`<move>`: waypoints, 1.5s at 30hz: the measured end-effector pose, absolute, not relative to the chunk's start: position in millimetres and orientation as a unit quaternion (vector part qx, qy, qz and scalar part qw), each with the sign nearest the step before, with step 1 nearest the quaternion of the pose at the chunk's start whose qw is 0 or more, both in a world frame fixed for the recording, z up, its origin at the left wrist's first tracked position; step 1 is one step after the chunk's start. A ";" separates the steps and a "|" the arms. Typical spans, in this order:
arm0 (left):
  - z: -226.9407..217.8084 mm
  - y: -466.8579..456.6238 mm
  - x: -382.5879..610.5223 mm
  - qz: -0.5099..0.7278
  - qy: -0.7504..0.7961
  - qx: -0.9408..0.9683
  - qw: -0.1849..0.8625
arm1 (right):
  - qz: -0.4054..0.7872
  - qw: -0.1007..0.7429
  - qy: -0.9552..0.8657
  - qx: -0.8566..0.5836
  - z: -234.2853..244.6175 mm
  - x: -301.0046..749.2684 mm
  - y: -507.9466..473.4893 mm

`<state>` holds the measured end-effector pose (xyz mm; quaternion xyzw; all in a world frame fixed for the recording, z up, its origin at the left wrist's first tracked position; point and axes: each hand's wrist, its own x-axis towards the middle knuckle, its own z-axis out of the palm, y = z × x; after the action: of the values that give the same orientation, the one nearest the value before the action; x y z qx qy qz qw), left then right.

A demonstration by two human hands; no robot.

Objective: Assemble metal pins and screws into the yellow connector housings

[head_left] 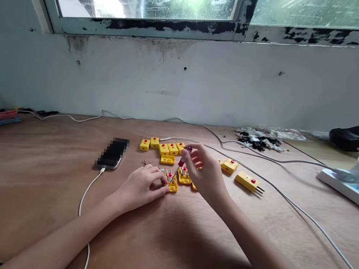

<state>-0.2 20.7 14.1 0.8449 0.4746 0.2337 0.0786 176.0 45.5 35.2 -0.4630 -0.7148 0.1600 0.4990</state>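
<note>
My right hand (199, 167) is closed on a screwdriver (180, 162) with a red handle, its shaft slanting down to an opened yellow plug housing (172, 185). That housing has a red button and metal pins, and my left hand (143, 187) grips its left side with bent fingers. Just beyond it lies another opened yellow housing (185, 178) with parts inside. A hollow yellow cover (167, 159) sits farther back, near several closed yellow pieces with red buttons (163, 149). Small metal bits (144, 163) lie behind my left hand.
A phone (112, 153) on a white charging cable lies to the left. On the right are a yellow plug (247, 181) with metal prongs and a white power strip (356, 189). Black and white small parts (261, 141) are heaped near the wall; a cable crosses the table.
</note>
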 end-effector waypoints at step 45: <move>6.3 25.0 5.6 0.304 0.531 0.774 0.161 | 0.093 0.498 -0.737 -0.448 42.3 181.4 43.6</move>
<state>5.6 25.0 6.3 0.7743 0.5311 0.3041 0.1614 181.4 43.6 42.3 -0.4476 -0.7367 0.0928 0.4982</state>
